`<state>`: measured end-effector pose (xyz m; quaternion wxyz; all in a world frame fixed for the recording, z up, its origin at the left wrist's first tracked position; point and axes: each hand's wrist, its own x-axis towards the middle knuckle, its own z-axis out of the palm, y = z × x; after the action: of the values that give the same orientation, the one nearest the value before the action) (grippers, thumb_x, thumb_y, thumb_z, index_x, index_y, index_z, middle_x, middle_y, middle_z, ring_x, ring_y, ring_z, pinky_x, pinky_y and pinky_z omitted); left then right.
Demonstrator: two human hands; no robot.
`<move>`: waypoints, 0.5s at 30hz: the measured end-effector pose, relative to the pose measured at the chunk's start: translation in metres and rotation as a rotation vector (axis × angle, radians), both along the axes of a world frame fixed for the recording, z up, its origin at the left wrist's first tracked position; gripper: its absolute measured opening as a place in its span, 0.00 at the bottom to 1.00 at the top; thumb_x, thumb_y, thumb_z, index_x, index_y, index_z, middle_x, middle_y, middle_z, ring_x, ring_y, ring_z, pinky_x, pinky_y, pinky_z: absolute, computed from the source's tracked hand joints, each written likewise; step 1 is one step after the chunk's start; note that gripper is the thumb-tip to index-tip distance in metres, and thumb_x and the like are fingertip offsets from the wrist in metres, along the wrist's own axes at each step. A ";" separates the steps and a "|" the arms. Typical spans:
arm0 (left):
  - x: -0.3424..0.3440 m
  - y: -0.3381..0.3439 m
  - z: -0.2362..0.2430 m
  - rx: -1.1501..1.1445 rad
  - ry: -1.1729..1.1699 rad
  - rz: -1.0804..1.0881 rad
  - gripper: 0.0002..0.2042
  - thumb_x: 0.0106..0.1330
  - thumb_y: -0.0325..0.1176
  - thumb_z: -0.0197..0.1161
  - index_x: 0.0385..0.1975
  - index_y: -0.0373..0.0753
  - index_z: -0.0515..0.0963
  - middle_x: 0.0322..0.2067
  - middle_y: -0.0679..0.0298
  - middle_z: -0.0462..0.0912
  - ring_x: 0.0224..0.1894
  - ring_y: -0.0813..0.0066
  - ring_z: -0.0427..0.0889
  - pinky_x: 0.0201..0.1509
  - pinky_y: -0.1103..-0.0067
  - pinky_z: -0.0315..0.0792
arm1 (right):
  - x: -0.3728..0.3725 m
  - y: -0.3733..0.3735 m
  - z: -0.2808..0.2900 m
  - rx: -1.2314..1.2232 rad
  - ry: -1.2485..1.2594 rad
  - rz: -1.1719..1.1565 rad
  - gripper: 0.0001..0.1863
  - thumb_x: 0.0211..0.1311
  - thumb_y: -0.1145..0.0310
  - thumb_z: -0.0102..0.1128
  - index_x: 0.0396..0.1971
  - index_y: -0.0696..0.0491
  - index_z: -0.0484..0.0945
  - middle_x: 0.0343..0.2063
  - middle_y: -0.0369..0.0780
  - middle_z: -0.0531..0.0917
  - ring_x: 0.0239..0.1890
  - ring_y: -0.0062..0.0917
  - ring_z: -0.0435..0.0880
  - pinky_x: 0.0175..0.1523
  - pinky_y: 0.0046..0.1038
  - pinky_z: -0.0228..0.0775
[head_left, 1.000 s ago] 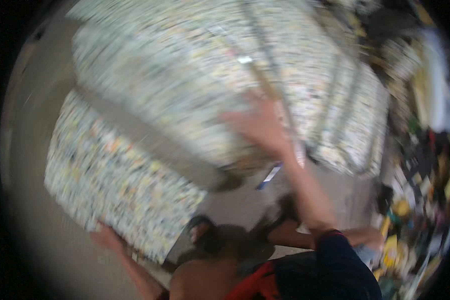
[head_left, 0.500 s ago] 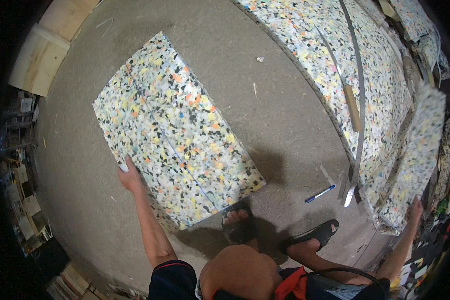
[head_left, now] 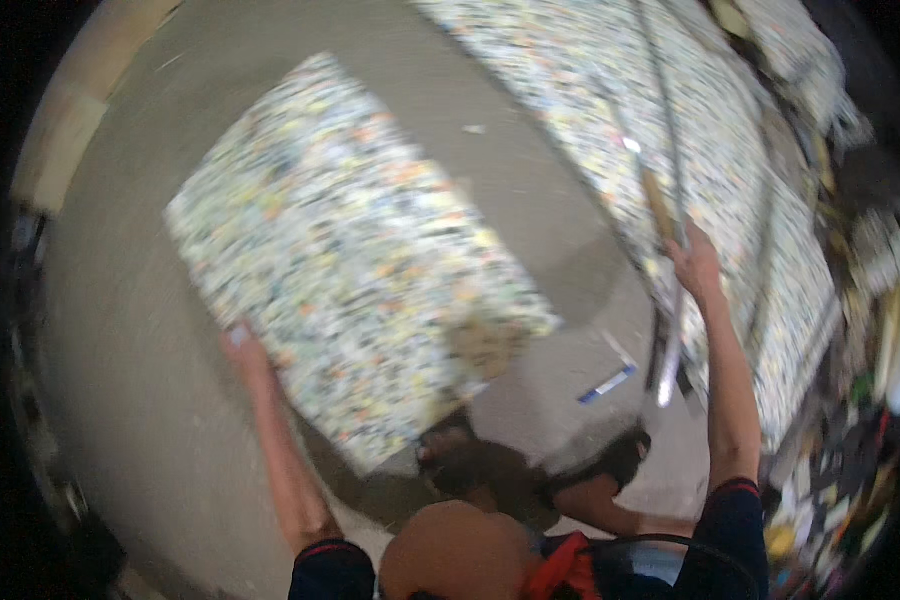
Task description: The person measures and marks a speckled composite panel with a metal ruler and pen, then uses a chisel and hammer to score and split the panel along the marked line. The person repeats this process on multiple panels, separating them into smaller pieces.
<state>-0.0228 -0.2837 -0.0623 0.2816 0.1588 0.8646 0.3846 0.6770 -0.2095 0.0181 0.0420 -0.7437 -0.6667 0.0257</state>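
Left hand (head_left: 242, 345) grips the foam slab's (head_left: 350, 250) near-left edge; right hand (head_left: 695, 265) rests on the foam sheet (head_left: 610, 110); finger states unclear.

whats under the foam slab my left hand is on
The foam slab lies on the grey floor, left hand at its edge. Its near corner overlaps one sandalled foot. Whatever else lies beneath it is covered.

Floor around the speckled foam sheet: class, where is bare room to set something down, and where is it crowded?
Bare concrete floor lies beyond the left hand, which grips the foam sheet. A second strip runs between that sheet and the large foam slab, down to the blue marker. It is crowded by the right hand on the slab, with clutter at the right edge.
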 end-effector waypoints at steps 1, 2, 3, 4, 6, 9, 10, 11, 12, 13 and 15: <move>0.000 0.005 -0.013 0.059 0.110 -0.028 0.25 0.78 0.44 0.55 0.66 0.33 0.66 0.56 0.47 0.78 0.57 0.58 0.80 0.59 0.61 0.73 | -0.015 0.008 -0.011 -0.090 0.046 -0.040 0.35 0.63 0.53 0.66 0.65 0.59 0.72 0.50 0.58 0.82 0.54 0.54 0.81 0.59 0.46 0.72; 0.014 0.015 0.009 0.004 0.120 -0.102 0.24 0.77 0.46 0.56 0.63 0.33 0.68 0.56 0.47 0.78 0.57 0.57 0.79 0.58 0.61 0.72 | -0.028 0.011 -0.019 -0.045 0.032 -0.057 0.33 0.61 0.55 0.66 0.62 0.59 0.73 0.45 0.57 0.84 0.48 0.54 0.83 0.53 0.48 0.74; 0.011 0.026 0.016 -0.025 0.106 -0.123 0.24 0.77 0.46 0.57 0.61 0.32 0.69 0.56 0.47 0.78 0.57 0.56 0.79 0.58 0.61 0.72 | -0.032 0.016 -0.025 -0.017 -0.025 -0.084 0.31 0.61 0.56 0.66 0.60 0.59 0.75 0.39 0.56 0.84 0.42 0.53 0.83 0.48 0.49 0.75; 0.004 0.034 0.020 -0.052 0.088 -0.145 0.24 0.76 0.47 0.58 0.59 0.32 0.69 0.55 0.47 0.77 0.57 0.55 0.78 0.58 0.60 0.72 | -0.038 0.022 -0.029 0.058 -0.051 -0.052 0.28 0.62 0.57 0.65 0.57 0.59 0.76 0.37 0.56 0.84 0.40 0.53 0.84 0.46 0.49 0.75; 0.024 0.046 0.024 -0.061 0.132 -0.074 0.24 0.76 0.47 0.59 0.57 0.31 0.69 0.54 0.46 0.77 0.56 0.55 0.78 0.57 0.61 0.72 | -0.015 0.044 -0.039 0.118 -0.070 -0.011 0.24 0.64 0.59 0.63 0.54 0.59 0.77 0.35 0.56 0.84 0.37 0.52 0.84 0.44 0.48 0.76; 0.017 0.052 0.013 0.085 0.015 0.103 0.25 0.75 0.46 0.60 0.57 0.29 0.68 0.52 0.45 0.78 0.54 0.57 0.78 0.56 0.63 0.73 | -0.025 0.044 -0.062 0.115 0.049 -0.092 0.22 0.66 0.61 0.61 0.53 0.60 0.77 0.35 0.56 0.83 0.36 0.50 0.83 0.42 0.46 0.75; 0.011 0.047 0.004 0.151 -0.061 0.188 0.25 0.75 0.46 0.60 0.57 0.29 0.67 0.51 0.44 0.78 0.53 0.58 0.79 0.56 0.64 0.73 | -0.051 0.040 -0.054 0.107 0.131 -0.164 0.21 0.67 0.62 0.60 0.52 0.60 0.77 0.35 0.55 0.83 0.34 0.49 0.83 0.41 0.45 0.75; 0.013 0.044 0.006 0.148 -0.126 0.199 0.25 0.75 0.46 0.61 0.57 0.29 0.67 0.52 0.44 0.77 0.53 0.59 0.78 0.56 0.64 0.73 | -0.079 0.032 -0.037 0.099 0.194 -0.244 0.19 0.68 0.62 0.60 0.51 0.61 0.76 0.34 0.55 0.83 0.33 0.47 0.83 0.40 0.43 0.75; 0.019 0.043 0.012 0.135 -0.207 0.207 0.25 0.74 0.46 0.61 0.57 0.29 0.67 0.53 0.43 0.76 0.53 0.60 0.78 0.55 0.64 0.73 | -0.109 0.023 -0.015 0.073 0.204 -0.247 0.19 0.69 0.62 0.59 0.51 0.61 0.76 0.33 0.54 0.83 0.32 0.46 0.83 0.39 0.42 0.75; 0.016 0.037 0.020 0.118 -0.268 0.229 0.25 0.74 0.45 0.62 0.57 0.29 0.67 0.54 0.43 0.76 0.53 0.61 0.78 0.55 0.64 0.73 | -0.149 0.019 0.004 0.036 0.232 -0.240 0.19 0.70 0.62 0.58 0.51 0.62 0.76 0.33 0.54 0.83 0.31 0.44 0.83 0.38 0.41 0.75; 0.011 0.024 0.006 0.147 -0.245 0.164 0.26 0.74 0.46 0.62 0.58 0.28 0.67 0.55 0.42 0.75 0.55 0.58 0.77 0.54 0.62 0.73 | -0.205 0.008 0.016 0.038 0.376 -0.169 0.18 0.72 0.63 0.58 0.51 0.63 0.76 0.30 0.52 0.83 0.29 0.40 0.83 0.36 0.38 0.75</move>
<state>-0.0113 -0.2593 -0.0562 0.3402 0.0599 0.8034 0.4850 0.4720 -0.2015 0.0345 0.1819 -0.7782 -0.5827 0.1477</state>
